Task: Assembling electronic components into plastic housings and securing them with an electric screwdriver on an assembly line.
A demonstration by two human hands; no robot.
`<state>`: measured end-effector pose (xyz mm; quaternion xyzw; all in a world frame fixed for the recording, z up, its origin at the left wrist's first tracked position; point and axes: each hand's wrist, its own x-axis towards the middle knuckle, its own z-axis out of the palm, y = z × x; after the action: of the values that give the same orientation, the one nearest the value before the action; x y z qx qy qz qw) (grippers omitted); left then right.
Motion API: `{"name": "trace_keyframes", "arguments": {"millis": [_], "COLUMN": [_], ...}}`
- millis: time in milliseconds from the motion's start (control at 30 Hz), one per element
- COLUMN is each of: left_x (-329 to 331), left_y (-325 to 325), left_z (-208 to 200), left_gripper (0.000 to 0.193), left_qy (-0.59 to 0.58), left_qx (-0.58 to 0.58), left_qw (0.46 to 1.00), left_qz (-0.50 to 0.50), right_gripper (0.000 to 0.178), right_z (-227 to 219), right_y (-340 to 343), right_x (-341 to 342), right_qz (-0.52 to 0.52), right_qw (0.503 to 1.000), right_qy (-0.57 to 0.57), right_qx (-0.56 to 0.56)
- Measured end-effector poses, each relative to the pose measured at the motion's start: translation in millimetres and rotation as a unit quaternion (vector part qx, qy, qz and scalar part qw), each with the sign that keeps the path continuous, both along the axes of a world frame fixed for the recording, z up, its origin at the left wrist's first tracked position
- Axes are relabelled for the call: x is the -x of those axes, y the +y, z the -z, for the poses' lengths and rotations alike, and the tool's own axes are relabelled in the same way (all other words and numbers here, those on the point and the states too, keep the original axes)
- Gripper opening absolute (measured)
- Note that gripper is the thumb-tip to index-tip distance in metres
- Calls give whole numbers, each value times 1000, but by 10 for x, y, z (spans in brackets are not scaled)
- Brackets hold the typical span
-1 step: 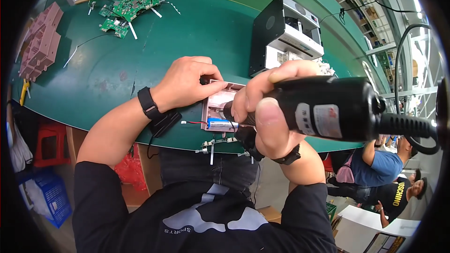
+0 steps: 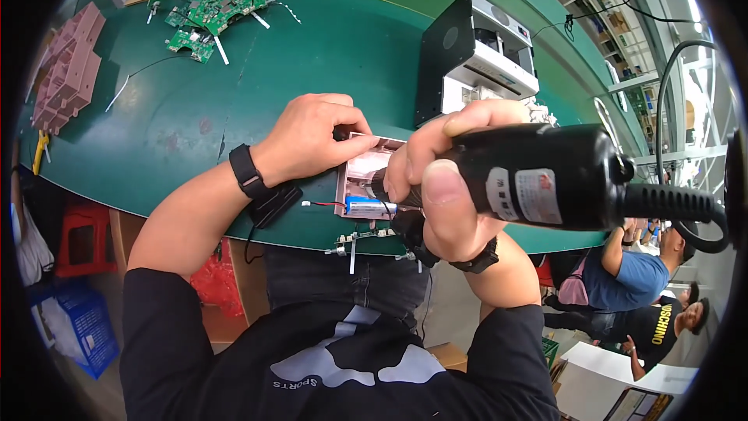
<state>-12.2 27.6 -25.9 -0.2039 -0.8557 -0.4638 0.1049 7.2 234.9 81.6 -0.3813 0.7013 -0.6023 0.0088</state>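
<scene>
My left hand [image 2: 312,136] pinches the far left corner of a small pink plastic housing [image 2: 360,170] lying near the front edge of the green table [image 2: 156,125]. My right hand [image 2: 440,187] is wrapped around a thick black electric screwdriver [image 2: 545,179], whose tip points down into the housing. A blue cylindrical cell [image 2: 371,206] with a red wire lies at the housing's near side. On my left wrist is a black strap [image 2: 248,171]. A small board with pins [image 2: 366,238] sits at the table edge below the housing.
Several green circuit boards [image 2: 210,0] lie at the back. Stacked pink housings [image 2: 66,70] sit at the far left. A black and white box device [image 2: 475,51] stands behind my right hand. Other people [image 2: 631,281] sit at the lower right. A red stool [image 2: 82,242] and blue crate [image 2: 74,327] are below.
</scene>
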Motion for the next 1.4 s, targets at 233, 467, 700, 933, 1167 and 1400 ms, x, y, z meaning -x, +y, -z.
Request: {"name": "trace_keyframes", "arguments": {"millis": [233,467,700,933,1167,1400], "left_x": [-5,49,-60,-532,-591,-666], "left_y": [-43,28,65,505,1128,1195], "left_z": [-2,-54,-204,-747,-469,-495], "left_gripper": [17,16,20,27,36,31], "left_qy": [11,34,15,20,50,4], "left_qx": [10,15,-39,126,327,320], "left_qw": [1000,999,998,992,941,936], "left_qz": [-2,24,-45,-8,-68,-149], "right_gripper": [36,36,33,30,26,19], "right_z": [196,305,-160,-247,193,220], "right_y": [-194,-172,92,1290,1848,1818], "right_x": [66,23,-73,-179,-61,-208], "right_qz": [-32,0,92,263,385,350], "right_qw": [998,996,965,927,913,906], "right_qy": [29,-7,22,86,22,81], "right_qx": [41,89,245,252,129,225]}}
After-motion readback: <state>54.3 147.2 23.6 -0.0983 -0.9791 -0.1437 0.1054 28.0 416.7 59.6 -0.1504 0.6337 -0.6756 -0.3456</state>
